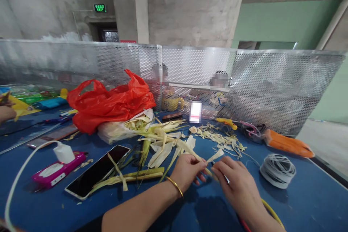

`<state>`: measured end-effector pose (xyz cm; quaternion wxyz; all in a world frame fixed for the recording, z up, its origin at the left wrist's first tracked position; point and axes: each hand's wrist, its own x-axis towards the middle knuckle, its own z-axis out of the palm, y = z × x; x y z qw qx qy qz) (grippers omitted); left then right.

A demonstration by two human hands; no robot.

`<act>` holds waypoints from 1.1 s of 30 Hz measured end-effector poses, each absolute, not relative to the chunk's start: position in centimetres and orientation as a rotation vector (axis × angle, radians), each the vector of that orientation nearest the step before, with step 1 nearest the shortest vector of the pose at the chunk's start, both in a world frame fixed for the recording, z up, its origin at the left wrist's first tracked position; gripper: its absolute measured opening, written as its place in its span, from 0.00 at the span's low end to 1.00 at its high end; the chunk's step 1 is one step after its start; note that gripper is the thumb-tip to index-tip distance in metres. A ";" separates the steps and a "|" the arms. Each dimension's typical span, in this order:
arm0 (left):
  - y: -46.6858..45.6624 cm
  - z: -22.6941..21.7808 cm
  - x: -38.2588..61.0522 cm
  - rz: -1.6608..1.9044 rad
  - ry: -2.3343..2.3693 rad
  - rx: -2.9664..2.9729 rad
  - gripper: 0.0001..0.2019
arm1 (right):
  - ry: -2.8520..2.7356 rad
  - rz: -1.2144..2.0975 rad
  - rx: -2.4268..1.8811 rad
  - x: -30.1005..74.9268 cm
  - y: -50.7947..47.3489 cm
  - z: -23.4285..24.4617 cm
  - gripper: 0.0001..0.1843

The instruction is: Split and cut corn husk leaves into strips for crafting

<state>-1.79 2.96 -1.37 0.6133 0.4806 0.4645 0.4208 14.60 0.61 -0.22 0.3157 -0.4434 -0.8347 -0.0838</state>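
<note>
My left hand (187, 174), with a gold bangle at the wrist, pinches a pale strip of corn husk (214, 156) above the table. My right hand (237, 183) meets it from the other side, its fingers closed on the lower end of the same strip. The fingertips nearly touch, and my fingers partly hide where the strip runs between them. Behind my left hand lies a heap of corn husks (160, 154), pale leaves with greener stalks. Small torn husk scraps (217, 137) are spread beyond my hands.
Left of me, a dark-screened phone (100, 170) lies by a magenta power strip (58, 168) with a white plug. A red plastic bag (111, 103) stands behind. On the right sit a roll of grey cord (277, 171) and an orange packet (288, 143). A perforated metal screen (272, 87) lines the back.
</note>
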 end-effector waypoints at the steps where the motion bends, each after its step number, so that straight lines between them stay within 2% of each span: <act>1: 2.9 -1.4 -1.8 0.948 1.070 1.174 0.07 | -2.152 -0.223 -1.169 14.7 0.6 0.0 0.14; 4: 2.1 -1.5 -1.6 0.819 1.078 1.401 0.10 | -2.049 -0.085 -1.242 15.0 0.7 0.3 0.12; 7: 0.9 -1.4 -1.2 0.616 1.103 1.578 0.15 | -1.992 0.461 -1.344 14.5 1.1 -0.2 0.15; 10: 0.0 -1.5 -0.9 0.526 1.092 1.676 0.17 | -1.754 1.094 -1.243 13.7 1.4 -0.7 0.18; 12: -0.2 -1.7 -0.8 0.519 1.093 1.685 0.17 | -1.602 1.247 -1.175 13.3 1.3 -0.7 0.18; 20: 1.1 -2.6 -1.5 0.608 1.195 1.716 0.15 | -1.625 0.795 -1.289 14.6 0.9 0.5 0.13; 27: 1.8 -1.8 -2.4 0.598 1.171 1.689 0.13 | -1.954 0.715 -1.220 16.3 1.5 1.8 0.10; 30: 1.9 -1.4 -2.6 0.606 1.190 1.727 0.14 | -2.158 0.411 -1.217 16.6 1.6 2.3 0.08; 33: 1.9 -1.2 -2.7 0.607 1.191 1.789 0.14 | -2.297 0.055 -1.263 16.6 1.5 2.3 0.13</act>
